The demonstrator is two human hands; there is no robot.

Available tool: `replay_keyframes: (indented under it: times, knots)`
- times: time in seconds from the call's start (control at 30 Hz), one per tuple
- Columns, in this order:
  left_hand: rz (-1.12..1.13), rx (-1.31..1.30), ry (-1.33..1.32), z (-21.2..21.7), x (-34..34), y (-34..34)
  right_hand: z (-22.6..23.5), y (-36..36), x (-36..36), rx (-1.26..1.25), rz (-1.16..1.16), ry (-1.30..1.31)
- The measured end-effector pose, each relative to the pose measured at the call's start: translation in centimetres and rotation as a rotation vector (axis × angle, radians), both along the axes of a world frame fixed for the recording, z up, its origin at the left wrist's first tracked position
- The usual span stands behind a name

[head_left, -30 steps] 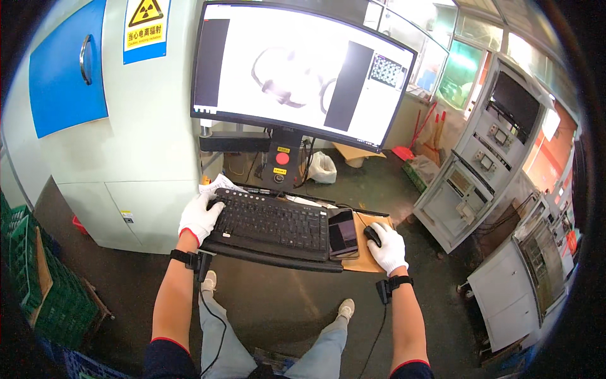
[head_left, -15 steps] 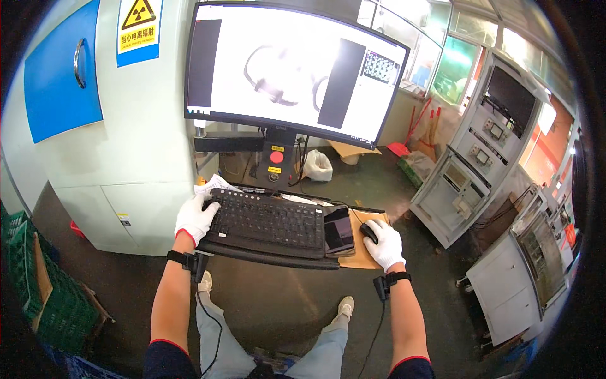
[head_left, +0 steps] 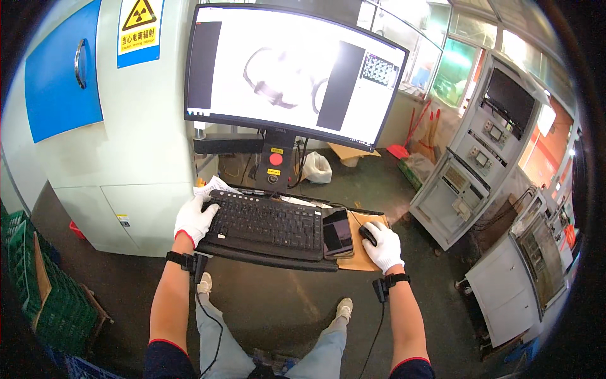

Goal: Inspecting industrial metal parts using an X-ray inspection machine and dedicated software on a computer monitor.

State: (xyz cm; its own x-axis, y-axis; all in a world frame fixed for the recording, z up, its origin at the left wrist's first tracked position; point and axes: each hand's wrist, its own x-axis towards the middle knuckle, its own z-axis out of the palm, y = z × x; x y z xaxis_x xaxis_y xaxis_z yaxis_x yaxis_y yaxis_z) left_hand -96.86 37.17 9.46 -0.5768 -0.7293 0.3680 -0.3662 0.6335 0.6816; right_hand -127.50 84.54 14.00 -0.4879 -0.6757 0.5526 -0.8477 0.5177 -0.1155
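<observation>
Left hand: my white-gloved left hand [head_left: 195, 219] lies on the left end of the wide black keyboard [head_left: 268, 224]; I cannot tell whether it grips the edge.
Right hand: my white-gloved right hand [head_left: 383, 247] curls over the small black mouse [head_left: 368, 236], grasping it.
Mouse: on the flat tan board [head_left: 358, 261], right of the dark rectangular phone [head_left: 337, 232].
Keyboard: before the wide black-framed monitor [head_left: 290, 76], left of the phone.

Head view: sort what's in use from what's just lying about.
In use, it seems:
- keyboard, left hand at its left end
- mouse, under the right hand
- lit monitor

Apparently lying about:
- phone beside the keyboard
- white bag
- red dustpan
- green crates
</observation>
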Motion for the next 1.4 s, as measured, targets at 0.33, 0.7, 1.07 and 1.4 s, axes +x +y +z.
replay_keyframes:
  times: [0.33,0.7,1.07,1.4]
  knots:
    - [-0.008,0.024,0.015,-1.4,-0.1,-1.2,-0.1,-0.1,-0.1,0.041,-0.018,-0.016]
    - [-0.013,-0.010,-0.004,-0.6,-0.1,-0.7,-0.5,0.2,-0.5,0.052,-0.015,-0.002]
    - [0.002,-0.013,-0.026,-0.5,0.0,-0.8,-0.2,0.1,-0.3,0.050,0.001,0.014]
    - [0.003,0.029,0.009,-2.1,-0.4,-1.7,-0.3,-0.1,-0.3,0.052,-0.004,0.025]
